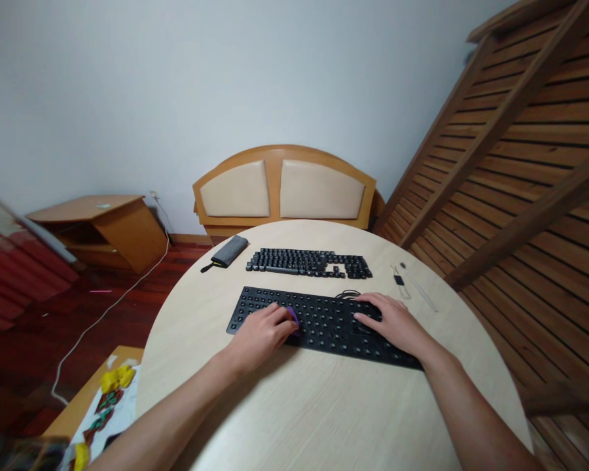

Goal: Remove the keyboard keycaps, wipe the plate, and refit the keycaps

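A black keyboard [326,320] stripped of its keycaps lies slightly slanted on the round table. My left hand [267,327] is over its left-middle part, the fingers closed on a small purple thing [293,319]. Most of that thing is hidden by the fingers, so its kind does not show; it touches the keyboard. My right hand [390,324] rests on the keyboard's right part with thumb and fingers apart, holding nothing. Behind the keyboard, loose black keycaps [289,260] are laid out in rows like a keyboard, with a gap near their right side.
A grey pouch [230,251] lies at the table's [275,405] back left. On the right are a wire tool with a black grip [398,280] and a thin pale rod [421,289]. A coiled black cable [348,294] sits behind the keyboard. Wooden slats [520,163] stand close on the right.
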